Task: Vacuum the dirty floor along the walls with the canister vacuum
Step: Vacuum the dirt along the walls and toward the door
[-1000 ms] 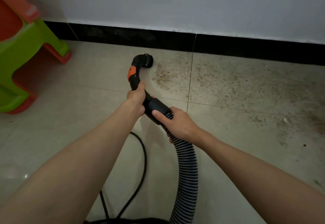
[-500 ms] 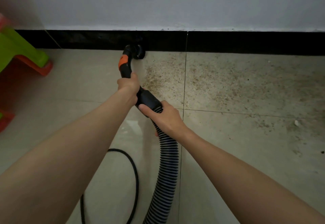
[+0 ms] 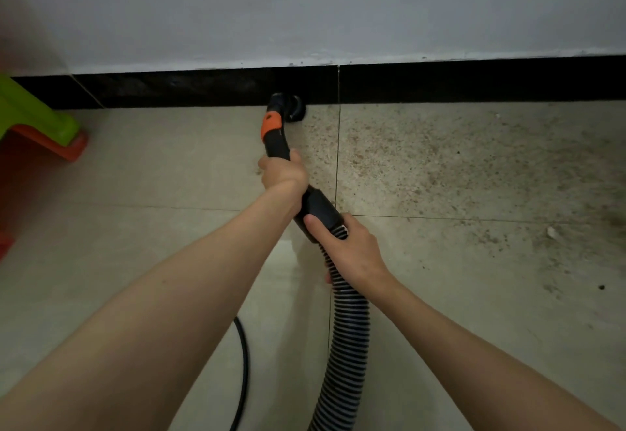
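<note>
Left hand [image 3: 284, 173] grips the handle [image 3: 276, 139], right hand [image 3: 349, 247] clasps the hose [image 3: 349, 329]; brush nozzle [image 3: 294, 110] touches the black skirting [image 3: 474, 81]. Dirt [image 3: 440, 166] spreads right, green stool [image 3: 37, 119] left.

I see a floor [image 3: 169, 244] of smooth, faintly glossy beige tile, gritty with brown dust [image 3: 440, 166] toward its far right. The skirting [image 3: 474, 81] looks like polished black stone; the wall [image 3: 305, 7] is matt paint. The wand [image 3: 276, 141] is matt black plastic with an orange collar [image 3: 271, 125], the hose [image 3: 345, 335] ribbed plastic, the cable [image 3: 242, 373] smooth rubber, the stool [image 3: 37, 119] glossy green-and-orange plastic.
</note>
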`<state>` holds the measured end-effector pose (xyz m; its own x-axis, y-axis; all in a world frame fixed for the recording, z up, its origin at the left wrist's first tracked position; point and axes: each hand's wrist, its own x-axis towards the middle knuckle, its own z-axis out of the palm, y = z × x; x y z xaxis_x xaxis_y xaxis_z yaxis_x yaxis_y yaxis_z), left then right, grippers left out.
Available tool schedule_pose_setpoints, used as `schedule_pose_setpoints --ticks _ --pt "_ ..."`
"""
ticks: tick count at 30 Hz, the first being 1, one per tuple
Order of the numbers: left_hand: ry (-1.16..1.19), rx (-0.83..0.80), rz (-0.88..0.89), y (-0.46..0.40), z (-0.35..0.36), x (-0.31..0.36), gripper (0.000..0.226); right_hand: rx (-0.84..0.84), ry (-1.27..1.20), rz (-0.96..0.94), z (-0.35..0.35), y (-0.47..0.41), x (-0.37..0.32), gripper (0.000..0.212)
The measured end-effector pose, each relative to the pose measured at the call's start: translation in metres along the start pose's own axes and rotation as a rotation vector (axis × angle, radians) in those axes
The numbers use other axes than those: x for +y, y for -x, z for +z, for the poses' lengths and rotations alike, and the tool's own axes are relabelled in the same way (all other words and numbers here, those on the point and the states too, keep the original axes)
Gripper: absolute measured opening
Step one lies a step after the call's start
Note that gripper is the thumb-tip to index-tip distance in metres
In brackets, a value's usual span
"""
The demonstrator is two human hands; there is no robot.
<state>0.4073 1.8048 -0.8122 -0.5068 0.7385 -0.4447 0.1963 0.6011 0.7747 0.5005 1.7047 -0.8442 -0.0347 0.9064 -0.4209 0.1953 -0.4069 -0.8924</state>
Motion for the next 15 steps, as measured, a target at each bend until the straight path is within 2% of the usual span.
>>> schedule_pose_setpoints --ticks 9,15 --pt "-0.033 -0.084 0.034 0.028 0.038 0.004 0.046 0.068 -0.027 0.000 -0.035 0.014 0.012 0.030" --pt "-0.049 -0.132 0.044 0.022 0.031 0.004 0.048 0.052 -0.057 -0.018 -0.030 0.015 0.007 0.036"
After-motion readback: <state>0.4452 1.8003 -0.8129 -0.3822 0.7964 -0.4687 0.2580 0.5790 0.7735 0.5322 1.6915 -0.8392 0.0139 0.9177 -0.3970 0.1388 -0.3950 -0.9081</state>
